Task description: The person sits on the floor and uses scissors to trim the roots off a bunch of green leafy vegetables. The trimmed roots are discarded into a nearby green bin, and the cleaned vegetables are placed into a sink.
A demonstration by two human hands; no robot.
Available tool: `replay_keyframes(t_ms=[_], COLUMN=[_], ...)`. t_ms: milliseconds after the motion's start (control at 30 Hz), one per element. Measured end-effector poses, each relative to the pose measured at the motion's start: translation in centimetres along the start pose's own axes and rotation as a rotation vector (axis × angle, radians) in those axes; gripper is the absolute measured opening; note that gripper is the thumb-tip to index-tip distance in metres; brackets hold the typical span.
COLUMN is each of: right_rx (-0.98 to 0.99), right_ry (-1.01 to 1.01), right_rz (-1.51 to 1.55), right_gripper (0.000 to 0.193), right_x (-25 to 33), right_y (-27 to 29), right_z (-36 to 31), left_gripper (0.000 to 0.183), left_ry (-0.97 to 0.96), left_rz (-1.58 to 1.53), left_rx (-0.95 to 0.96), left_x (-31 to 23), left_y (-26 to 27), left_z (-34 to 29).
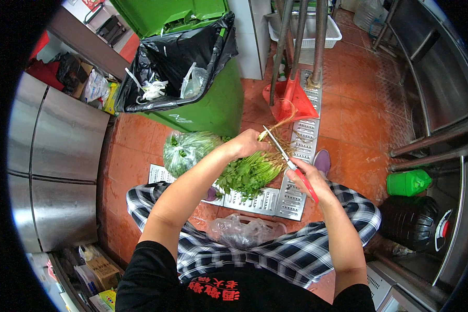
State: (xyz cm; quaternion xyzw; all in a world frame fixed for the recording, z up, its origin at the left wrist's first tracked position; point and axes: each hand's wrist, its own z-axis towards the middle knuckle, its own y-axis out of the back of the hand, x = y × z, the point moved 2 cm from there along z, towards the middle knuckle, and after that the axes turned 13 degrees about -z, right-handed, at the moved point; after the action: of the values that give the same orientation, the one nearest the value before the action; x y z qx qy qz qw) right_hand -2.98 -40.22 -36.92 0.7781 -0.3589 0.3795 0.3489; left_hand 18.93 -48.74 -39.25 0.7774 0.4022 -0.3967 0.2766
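Observation:
My left hand (246, 144) is closed around a small bunch of stems with roots (265, 135), which looks like coriander. The thin brown roots point away from me. My right hand (309, 179) grips a pair of scissors (278, 144) with red handles, and the blades lie across or beside the roots. I cannot tell whether the blades touch them. Below both hands, a loose heap of leafy greens (247, 174) rests on the metal drain grate (291, 202), leaves toward me and roots to the right. A clear bag of greens (188, 152) stands left of the heap.
A green wheeled bin (221, 96) with a black liner stands open ahead. Right of it are a red dustpan (291, 99) and metal poles (299, 39). A crumpled clear bag (239, 230) lies between my legs. Steel cabinets (62, 135) flank the left, a dark jug (412, 218) the right.

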Motion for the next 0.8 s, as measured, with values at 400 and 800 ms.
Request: replay_keyframes(t_ms=[400,800], right_rx=[-0.403,-0.559], right_ry=[-0.050,0.012], right_rz=[-0.377,-0.389], right_gripper=[0.060,0.065], right_x=[-5.7,-8.9], right_y=[1.4,3.4], right_z=[4.4,3.1], left_gripper=[0.017,0.070], left_ry=[-0.349,-1.936], left_rz=[0.428,0.778], left_rx=[-0.116,0.044], left_x=[-5.9,-50.2], left_y=[-0.3,-41.8], left_z=[-1.7,-16.6])
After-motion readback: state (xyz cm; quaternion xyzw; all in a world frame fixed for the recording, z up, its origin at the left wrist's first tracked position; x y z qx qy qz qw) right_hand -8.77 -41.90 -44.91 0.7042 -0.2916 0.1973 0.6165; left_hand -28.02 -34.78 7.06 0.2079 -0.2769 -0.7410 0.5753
